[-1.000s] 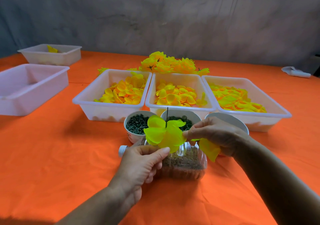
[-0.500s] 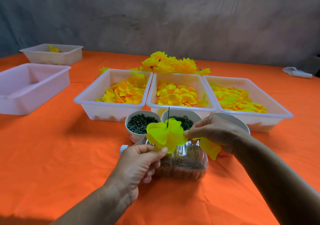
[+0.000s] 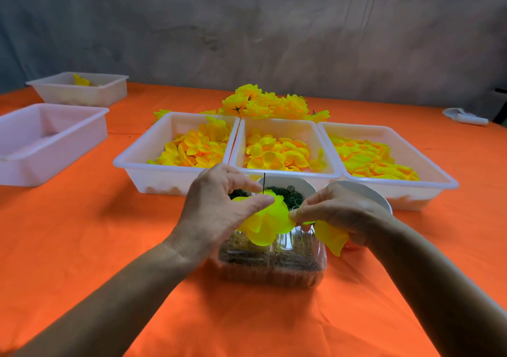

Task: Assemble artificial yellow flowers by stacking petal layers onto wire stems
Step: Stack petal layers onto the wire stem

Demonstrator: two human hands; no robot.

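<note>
Forearms enter from the bottom edge and meet over a clear box (image 3: 271, 268) of brown material that sits on the orange cloth (image 3: 82, 247). Left hand (image 3: 219, 211) curls around a petal layer (image 3: 264, 225), thumb and forefinger pinching it near the top, where a thin dark wire stem (image 3: 264, 182) rises upright through the layer. Right hand (image 3: 340, 214) pinches the right edge of the same layer between thumb and fingertips; a second yellow petal (image 3: 330, 237) hangs below this hand, tucked under its curled fingers. Just behind the hands stand a bowl (image 3: 297, 186) of small dark green rings, partly hidden, and a white bowl (image 3: 365, 192) to its right whose contents cannot be seen. Beyond these, three white trays lie side by side: left tray (image 3: 131, 161), middle tray (image 3: 329, 164) and right tray (image 3: 444, 181), each holding loose yellow petals. Finished flowers (image 3: 269, 104) are heaped on the cloth behind the middle tray. Far left, a pink tray (image 3: 90, 126) and, behind it, a small tray (image 3: 109, 87) stand well apart from the rest. A white object (image 3: 463, 116) lies at far right near the grey wall (image 3: 247, 27).
</note>
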